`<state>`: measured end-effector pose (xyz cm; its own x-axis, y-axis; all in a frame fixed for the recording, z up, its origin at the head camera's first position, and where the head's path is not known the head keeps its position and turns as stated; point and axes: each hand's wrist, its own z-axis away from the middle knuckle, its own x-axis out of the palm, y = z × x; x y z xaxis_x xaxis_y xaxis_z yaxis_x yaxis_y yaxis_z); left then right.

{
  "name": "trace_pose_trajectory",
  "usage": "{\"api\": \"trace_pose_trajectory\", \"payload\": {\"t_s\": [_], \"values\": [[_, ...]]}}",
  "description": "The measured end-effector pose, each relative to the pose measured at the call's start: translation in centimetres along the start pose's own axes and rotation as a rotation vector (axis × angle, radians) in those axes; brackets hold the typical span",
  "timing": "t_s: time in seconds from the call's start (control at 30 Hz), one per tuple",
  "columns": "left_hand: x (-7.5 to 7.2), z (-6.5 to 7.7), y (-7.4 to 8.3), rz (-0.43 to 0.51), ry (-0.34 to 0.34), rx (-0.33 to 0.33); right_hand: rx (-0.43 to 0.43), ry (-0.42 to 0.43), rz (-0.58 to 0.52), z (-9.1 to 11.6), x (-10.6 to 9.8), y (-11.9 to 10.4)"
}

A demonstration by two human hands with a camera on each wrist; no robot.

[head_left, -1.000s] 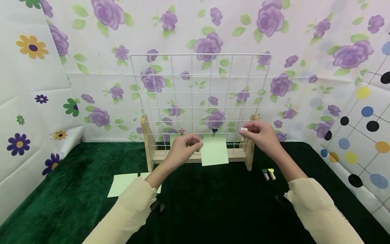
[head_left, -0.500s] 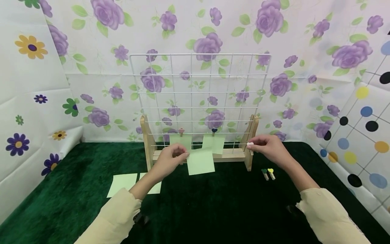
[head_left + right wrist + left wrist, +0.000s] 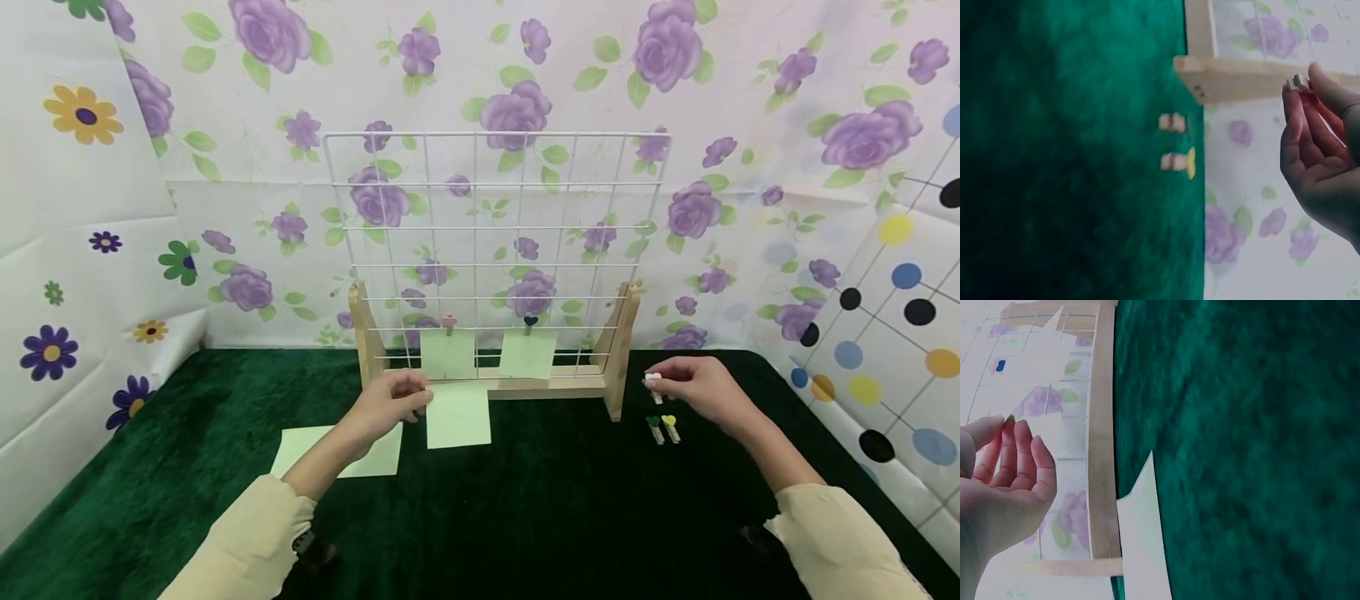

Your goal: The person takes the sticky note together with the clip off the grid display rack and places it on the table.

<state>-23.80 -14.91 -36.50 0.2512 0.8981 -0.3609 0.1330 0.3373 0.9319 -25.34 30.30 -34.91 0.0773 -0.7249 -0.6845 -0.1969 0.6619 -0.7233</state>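
Note:
My left hand point(image 3: 386, 412) pinches a pale green paper sheet point(image 3: 459, 417) by its left edge, in front of the rack's base. With thumb and fingertips, my right hand point(image 3: 701, 387) grips a small wooden clothespin point(image 3: 1298, 83) topped by a white heart point(image 3: 653, 377). Two more sheets hang side by side on the white wire grid point(image 3: 495, 227). The left sheet point(image 3: 447, 354) is clipped by a pink-heart clothespin point(image 3: 449, 322), and the right sheet point(image 3: 528, 355) by a dark blue-heart clothespin point(image 3: 531, 322).
Two clothespins, one green-hearted point(image 3: 655, 429) and one yellow-hearted point(image 3: 671, 428), lie below the right hand. On the green cloth point(image 3: 510, 517), more paper sheets point(image 3: 378, 458) lie partly behind the left forearm. Wooden feet point(image 3: 618, 358) support the grid; patterned sheeting point(image 3: 247, 233) surrounds the table.
My left hand has moved down and left with its sheet, uncovering both hanging sheets. My right hand has moved right and down with the white-heart clothespin, above the two lying ones.

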Motion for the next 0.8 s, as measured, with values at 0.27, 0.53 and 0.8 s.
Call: {"api": "trace_pose_trajectory", "payload": {"t_s": [0.27, 0.53, 0.8], "values": [[-0.8, 0.5, -0.9, -0.088, -0.037, -0.056, 0.050, 0.019, 0.015, 0.7, -1.0, 2.5], [-1.3, 0.3, -1.9, -0.143, -0.029, -0.117, 0.092, 0.014, 0.017, 1.1, -1.3, 4.2], [-1.3, 0.4, -2.4, -0.160, -0.031, -0.144, 0.099, -0.010, 0.025, 1.5, -1.4, 5.5]]}}
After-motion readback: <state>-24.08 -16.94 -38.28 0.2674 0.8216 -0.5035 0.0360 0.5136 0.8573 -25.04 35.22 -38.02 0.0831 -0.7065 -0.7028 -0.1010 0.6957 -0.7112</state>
